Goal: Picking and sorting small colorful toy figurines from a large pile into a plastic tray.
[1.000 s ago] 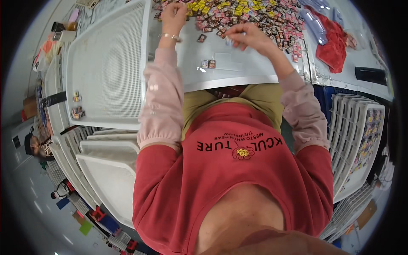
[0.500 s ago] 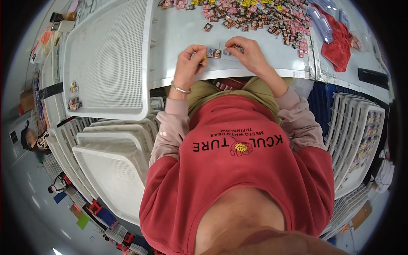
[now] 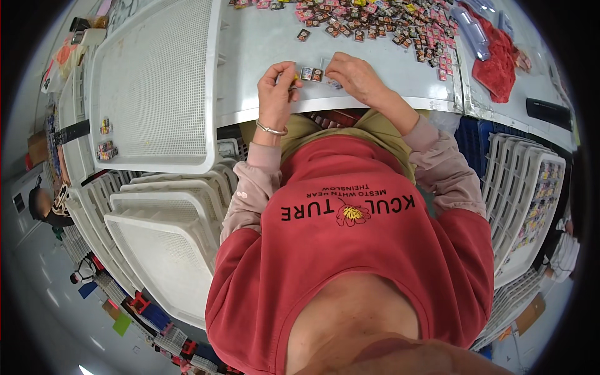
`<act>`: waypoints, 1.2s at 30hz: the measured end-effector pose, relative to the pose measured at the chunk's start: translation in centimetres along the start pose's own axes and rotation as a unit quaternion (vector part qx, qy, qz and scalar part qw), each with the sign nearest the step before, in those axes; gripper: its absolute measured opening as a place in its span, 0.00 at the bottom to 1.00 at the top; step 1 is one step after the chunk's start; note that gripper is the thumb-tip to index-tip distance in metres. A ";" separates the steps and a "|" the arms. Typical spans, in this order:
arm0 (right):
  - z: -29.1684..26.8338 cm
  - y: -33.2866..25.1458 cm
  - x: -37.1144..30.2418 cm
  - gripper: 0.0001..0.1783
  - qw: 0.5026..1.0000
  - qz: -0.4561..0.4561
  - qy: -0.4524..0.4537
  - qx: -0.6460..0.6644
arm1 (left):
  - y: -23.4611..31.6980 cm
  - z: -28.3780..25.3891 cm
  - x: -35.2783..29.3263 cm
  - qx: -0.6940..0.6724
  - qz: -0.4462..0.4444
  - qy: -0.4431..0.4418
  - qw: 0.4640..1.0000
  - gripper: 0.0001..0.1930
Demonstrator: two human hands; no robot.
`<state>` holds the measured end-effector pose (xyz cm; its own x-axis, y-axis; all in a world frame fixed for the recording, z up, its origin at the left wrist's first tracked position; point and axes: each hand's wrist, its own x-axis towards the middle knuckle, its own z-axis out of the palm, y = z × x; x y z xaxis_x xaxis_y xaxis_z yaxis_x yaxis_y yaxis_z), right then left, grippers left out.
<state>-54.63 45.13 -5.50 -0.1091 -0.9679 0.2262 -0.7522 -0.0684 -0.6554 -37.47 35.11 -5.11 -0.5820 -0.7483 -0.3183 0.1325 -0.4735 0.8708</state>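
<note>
At the table's near edge my left hand (image 3: 275, 92) is closed in a pinch, and a bit of yellow from a small square piece (image 3: 295, 77) shows at its fingertips. Just right of it lie two small printed square pieces (image 3: 311, 74), side by side on the grey table (image 3: 262, 53). My right hand (image 3: 357, 78) has its fingers pressed together at a clear plastic piece (image 3: 324, 64), whose shape is mostly hidden. Under that hand a bluish printed piece (image 3: 335, 84) partly shows. Beyond both hands spreads a heap of small pink, black and yellow square pieces (image 3: 375, 25).
On the left a large white mesh tray (image 3: 156, 81) holds small stacks of pieces (image 3: 107, 150) in its near corner. More white trays (image 3: 165, 250) stand below it, and others (image 3: 522, 206) at right. A red cloth (image 3: 497, 69) and clear plastic packs (image 3: 472, 34) lie far right.
My left hand has shifted slightly left, away from the two printed pieces, which show more fully. The right hand has moved slightly left and away from me.
</note>
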 end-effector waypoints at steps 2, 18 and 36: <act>-0.3 0.7 0.2 0.06 0.999 -0.020 0.037 0.026 | 0.6 -0.4 0.2 -0.024 0.002 0.000 1.000 0.09; -1.4 -0.5 0.0 0.11 0.995 0.059 -0.043 -0.061 | 0.3 0.8 1.7 0.501 0.246 -0.097 0.824 0.10; -2.1 1.8 3.1 0.07 0.994 0.015 -0.048 0.096 | -1.0 0.4 1.3 0.379 0.190 -0.075 0.902 0.09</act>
<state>-57.70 42.53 -4.46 -0.0611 -0.9882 0.1405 -0.6106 -0.0743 -0.7884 -38.66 34.76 -6.24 -0.7200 -0.6911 0.0630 -0.2077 0.3011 0.9307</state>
